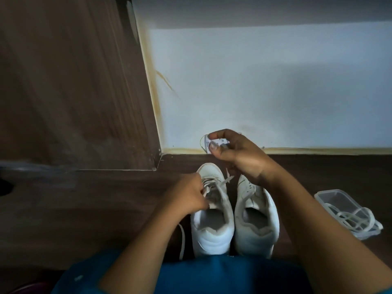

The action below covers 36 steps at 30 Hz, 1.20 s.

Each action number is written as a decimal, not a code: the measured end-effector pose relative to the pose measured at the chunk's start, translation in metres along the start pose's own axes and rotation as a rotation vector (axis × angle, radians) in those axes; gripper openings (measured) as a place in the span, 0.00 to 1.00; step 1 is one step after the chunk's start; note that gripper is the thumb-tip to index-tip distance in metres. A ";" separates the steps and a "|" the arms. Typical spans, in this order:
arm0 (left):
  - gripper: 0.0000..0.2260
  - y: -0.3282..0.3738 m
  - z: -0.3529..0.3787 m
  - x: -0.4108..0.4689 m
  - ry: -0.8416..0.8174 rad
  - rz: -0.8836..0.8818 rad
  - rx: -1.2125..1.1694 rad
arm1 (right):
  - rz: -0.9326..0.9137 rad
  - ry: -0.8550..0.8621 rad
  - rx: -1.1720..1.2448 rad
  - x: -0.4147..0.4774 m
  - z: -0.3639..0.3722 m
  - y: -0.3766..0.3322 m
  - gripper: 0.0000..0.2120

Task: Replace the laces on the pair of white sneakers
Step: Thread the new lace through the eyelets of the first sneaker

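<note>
White sneakers (pixel 255 234) stand side by side at lower centre, heels nearest. The left hand (pixel 186 195) grips the lace (pixel 209 188) of the frame-left shoe (pixel 212 232). At lower right, a clear container (pixel 324 195) holds loose white laces (pixel 350 217). Farther off, the right hand (pixel 235 153) pinches a small white item (pixel 209 143).

Left sneaker (pixel 210 236): set just beside the right sneaker (pixel 256 236).
Container (pixel 324 200): placed right of both, laces (pixel 352 219) laid in it.

The head view looks steeply down from close above at the floor (pixel 106 198), facing the wall (pixel 275 92).
</note>
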<state>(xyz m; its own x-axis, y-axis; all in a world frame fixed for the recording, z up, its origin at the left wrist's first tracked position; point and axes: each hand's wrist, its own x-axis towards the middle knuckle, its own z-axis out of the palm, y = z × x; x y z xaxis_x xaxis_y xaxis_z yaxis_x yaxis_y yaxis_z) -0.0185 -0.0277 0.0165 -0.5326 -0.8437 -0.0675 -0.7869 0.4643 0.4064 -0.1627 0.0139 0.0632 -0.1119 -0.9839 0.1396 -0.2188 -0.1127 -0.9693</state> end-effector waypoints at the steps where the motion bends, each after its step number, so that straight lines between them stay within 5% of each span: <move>1: 0.09 -0.002 0.003 -0.003 0.069 0.010 0.007 | -0.016 -0.031 -0.021 0.001 0.005 -0.003 0.08; 7: 0.04 -0.010 0.031 -0.021 0.373 0.147 -0.126 | 0.026 -0.107 0.034 0.011 0.025 -0.020 0.13; 9: 0.02 -0.013 0.035 -0.022 0.381 0.176 -0.182 | -0.001 -0.102 0.047 0.010 0.026 -0.026 0.18; 13: 0.02 -0.017 0.034 -0.021 0.334 0.217 -0.202 | -0.133 0.043 -0.104 0.007 0.022 -0.041 0.07; 16: 0.03 -0.016 0.030 -0.020 0.303 0.226 -0.214 | -0.192 0.077 -0.142 0.010 0.018 -0.044 0.10; 20: 0.04 -0.020 0.030 -0.018 0.337 0.236 -0.239 | -0.089 -0.166 -0.767 0.011 0.014 -0.033 0.15; 22: 0.03 -0.021 0.034 -0.018 0.391 0.257 -0.246 | -0.002 -0.212 -0.896 0.009 0.016 -0.024 0.16; 29: 0.04 -0.021 0.043 -0.023 0.517 0.236 -0.324 | -0.035 -0.123 -0.913 -0.007 0.020 -0.002 0.03; 36: 0.08 -0.023 0.047 -0.026 0.551 0.223 -0.387 | -0.032 -0.069 -0.715 -0.014 0.027 0.013 0.08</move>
<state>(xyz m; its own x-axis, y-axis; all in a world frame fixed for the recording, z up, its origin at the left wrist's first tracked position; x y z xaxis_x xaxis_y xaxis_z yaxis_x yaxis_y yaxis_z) -0.0008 -0.0036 -0.0343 -0.3523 -0.8007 0.4846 -0.4559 0.5990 0.6583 -0.1376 0.0230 0.0433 -0.0391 -0.9908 0.1296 -0.8051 -0.0456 -0.5914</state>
